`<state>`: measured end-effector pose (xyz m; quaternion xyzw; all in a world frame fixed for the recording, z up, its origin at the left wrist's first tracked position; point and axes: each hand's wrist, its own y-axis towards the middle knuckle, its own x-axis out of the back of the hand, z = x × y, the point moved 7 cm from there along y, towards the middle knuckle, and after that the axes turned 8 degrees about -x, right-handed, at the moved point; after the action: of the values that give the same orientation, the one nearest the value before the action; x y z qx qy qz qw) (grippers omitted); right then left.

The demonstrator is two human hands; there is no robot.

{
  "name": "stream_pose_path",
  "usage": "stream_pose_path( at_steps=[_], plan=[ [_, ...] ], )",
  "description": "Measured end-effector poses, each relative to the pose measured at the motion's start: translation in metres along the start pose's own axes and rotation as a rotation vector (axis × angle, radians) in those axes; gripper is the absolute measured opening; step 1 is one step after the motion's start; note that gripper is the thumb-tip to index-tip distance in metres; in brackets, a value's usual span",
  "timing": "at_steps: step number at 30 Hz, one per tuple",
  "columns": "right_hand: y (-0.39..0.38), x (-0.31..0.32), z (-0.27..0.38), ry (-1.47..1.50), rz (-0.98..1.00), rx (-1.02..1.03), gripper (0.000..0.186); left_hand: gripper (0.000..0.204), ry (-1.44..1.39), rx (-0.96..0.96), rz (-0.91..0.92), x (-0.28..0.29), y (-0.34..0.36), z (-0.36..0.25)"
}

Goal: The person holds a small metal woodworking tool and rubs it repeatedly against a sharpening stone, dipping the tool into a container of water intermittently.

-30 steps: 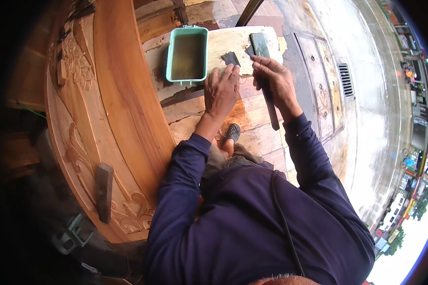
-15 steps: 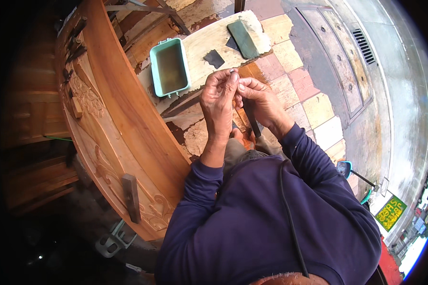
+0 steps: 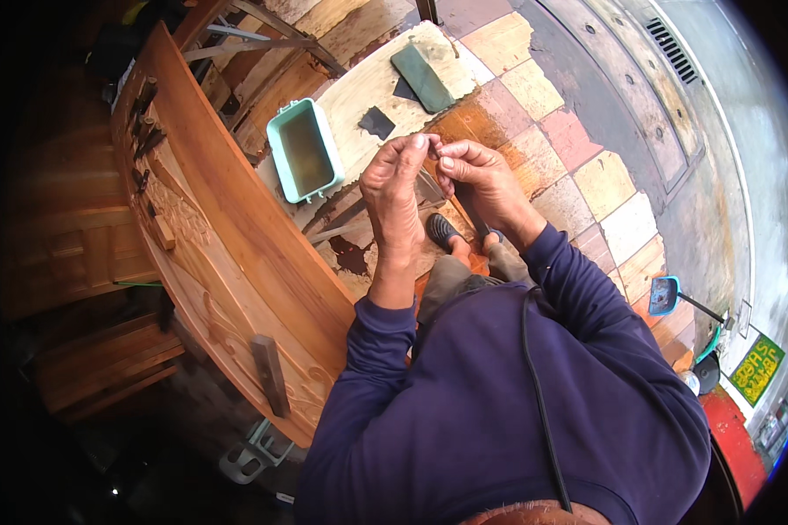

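Note:
My left hand [image 3: 395,186] is raised in front of me, its thumb and fingers pressed together. Close beside it, my right hand [image 3: 490,184] is closed in a pinch, its fingertips meeting those of the left. Whatever lies between the fingertips is small and mostly hidden. A dark narrow strip [image 3: 473,213] shows below the right hand; I cannot tell whether it is held. Beyond the hands, a pale worn board [image 3: 359,90] carries a greenish sharpening stone [image 3: 423,79], dark sheet pieces [image 3: 376,122] and a light green tub [image 3: 323,131] of murky water.
A long carved wooden panel [image 3: 236,201] lies at my left, with several carving tools [image 3: 146,118] and a wood block [image 3: 270,374] on it. Below it stands a grey plastic stool [image 3: 252,455]. Patchy tiles [image 3: 578,201] cover the floor. A blue dustpan [image 3: 664,296] is at right.
The view has shifted, so the panel, tub and stone sit differently in it, and a shoe shows below my hands. My hands remain together with little change in their pinch.

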<state>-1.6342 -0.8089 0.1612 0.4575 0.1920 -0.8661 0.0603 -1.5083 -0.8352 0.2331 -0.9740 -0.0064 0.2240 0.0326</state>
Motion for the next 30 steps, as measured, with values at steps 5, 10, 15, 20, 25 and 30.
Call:
stream_pose_path(
  at_steps=[5,10,15,20,25,30],
  plan=[
    [-0.004,0.007,0.006,-0.01,-0.003,0.004,0.014,0.01,0.001,0.062,0.093,-0.009,0.0,-0.006],
    [-0.004,0.007,0.007,-0.075,0.012,0.005,0.016,0.013,0.153,0.005,0.152,-0.008,0.002,-0.006],
    [-0.005,0.012,0.013,-0.174,-0.007,0.019,0.017,0.014,0.233,-0.024,0.184,-0.003,0.008,-0.005],
    [-0.006,0.017,0.014,-0.206,-0.029,-0.001,0.017,0.015,0.238,-0.04,0.213,-0.002,0.01,-0.003],
    [-0.006,0.015,0.013,-0.249,-0.049,0.013,0.018,0.017,0.333,-0.108,0.199,-0.001,0.011,-0.006],
    [-0.003,0.013,0.011,-0.282,-0.061,0.021,0.019,0.02,0.452,-0.207,0.138,0.003,0.009,-0.009]
  ],
)
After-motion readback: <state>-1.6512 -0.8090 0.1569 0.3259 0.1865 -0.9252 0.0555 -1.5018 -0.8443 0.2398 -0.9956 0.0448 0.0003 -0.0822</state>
